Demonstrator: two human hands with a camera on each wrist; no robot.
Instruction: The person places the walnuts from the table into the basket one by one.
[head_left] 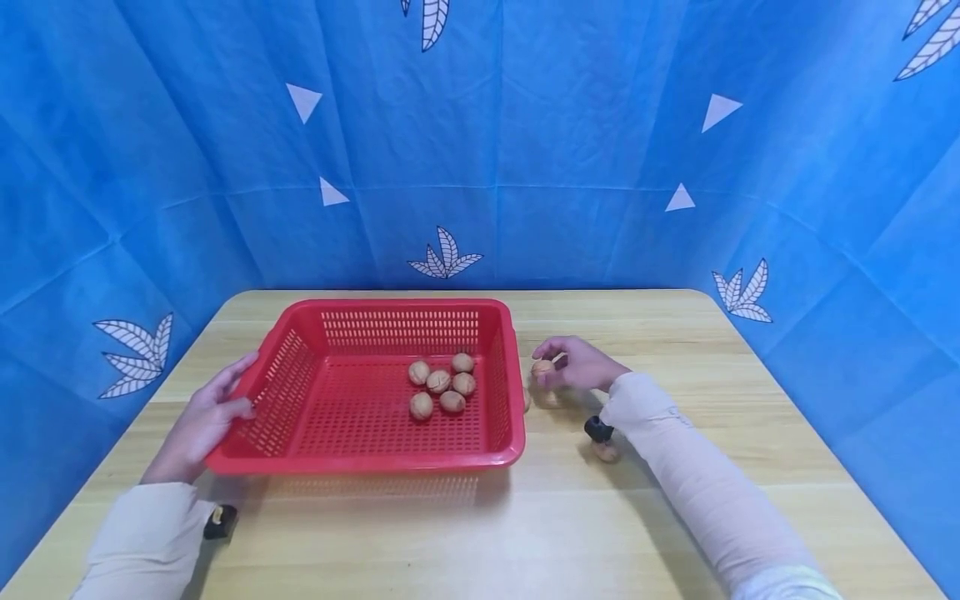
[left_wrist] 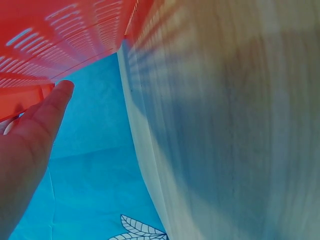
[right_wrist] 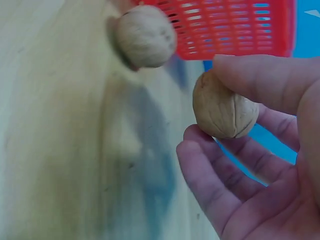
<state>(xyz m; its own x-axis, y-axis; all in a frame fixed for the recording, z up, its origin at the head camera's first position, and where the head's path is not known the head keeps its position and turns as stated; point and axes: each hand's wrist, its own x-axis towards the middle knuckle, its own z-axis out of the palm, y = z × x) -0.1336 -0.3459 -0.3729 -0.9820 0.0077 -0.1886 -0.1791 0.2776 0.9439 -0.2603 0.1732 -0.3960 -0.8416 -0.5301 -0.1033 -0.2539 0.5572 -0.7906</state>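
A walnut (right_wrist: 225, 107) is pinched between the thumb and fingers of my right hand (head_left: 573, 364), just off the right side of the red plastic basket (head_left: 360, 464). Several walnuts (head_left: 438, 382) lie together in the right half of the basket. My left hand (head_left: 202, 421) grips the basket's left rim. In the left wrist view its thumb (left_wrist: 42, 117) lies against the red wall, while the other fingers are mostly hidden. Beside the basket's right wall another walnut (right_wrist: 146, 37) rests on the table, partly hidden by the rim in the head view.
One more walnut (head_left: 606, 452) lies on the wooden table (head_left: 585, 533) beneath the right wrist, partly covered by a black wrist camera (head_left: 597, 429). A blue patterned curtain (head_left: 495, 150) hangs around the table's back and sides.
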